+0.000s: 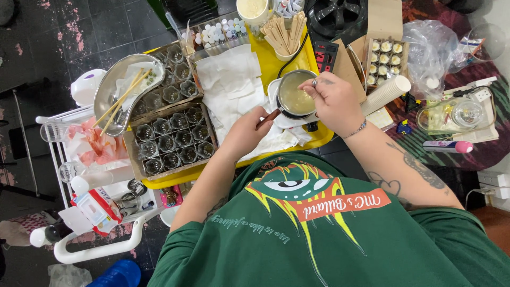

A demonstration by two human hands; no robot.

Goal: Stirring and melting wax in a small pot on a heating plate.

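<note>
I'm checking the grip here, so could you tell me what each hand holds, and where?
The left hand holds the small pot by its handle. The right hand pinches something thin over the pot; what it is cannot be told.

Two hands, one pot (295, 99), one steel basin (109, 87), two trays of small glass jars (169, 139), one stack of paper cups (386, 93).
</note>
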